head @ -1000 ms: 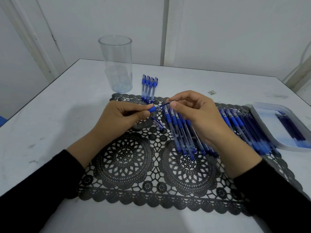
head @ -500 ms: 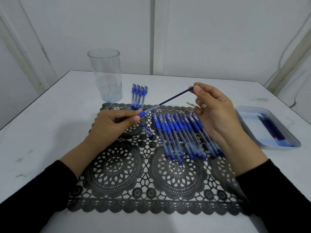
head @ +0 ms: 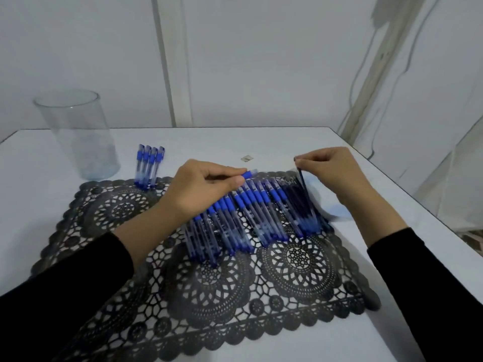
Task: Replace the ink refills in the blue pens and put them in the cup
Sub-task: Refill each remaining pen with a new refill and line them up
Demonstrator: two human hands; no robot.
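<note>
Our L hand pinches 1 pen barrel; R hand pinches 1 refill. 4 pens near 1 cup.

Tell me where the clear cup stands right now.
In the head view, the clear cup stands upright at far left on the table, just left of four capped pens.
</note>
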